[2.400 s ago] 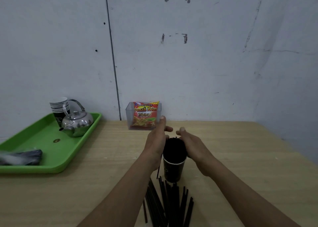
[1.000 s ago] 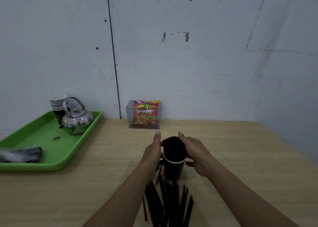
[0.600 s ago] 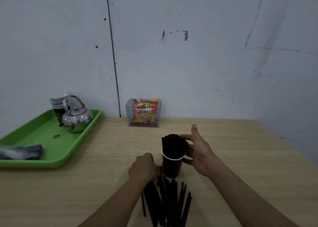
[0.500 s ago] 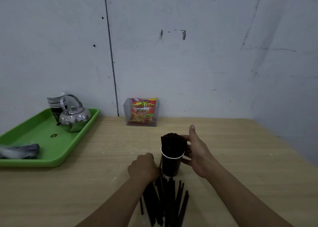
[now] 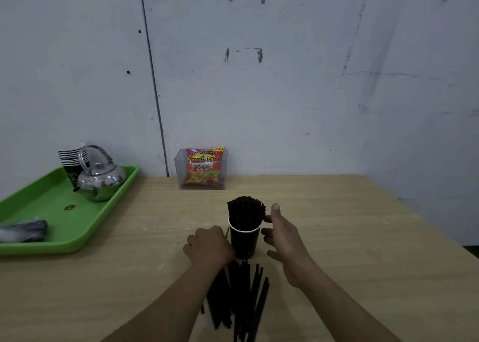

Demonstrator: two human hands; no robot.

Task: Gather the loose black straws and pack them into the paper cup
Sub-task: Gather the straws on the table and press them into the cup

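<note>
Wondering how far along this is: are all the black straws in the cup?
No, loose straws lie on the table by the paper cup.

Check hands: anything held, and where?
Right hand cups the paper cup by its right wall. Left hand curls over the loose straws at their far ends; grip hidden.
</note>
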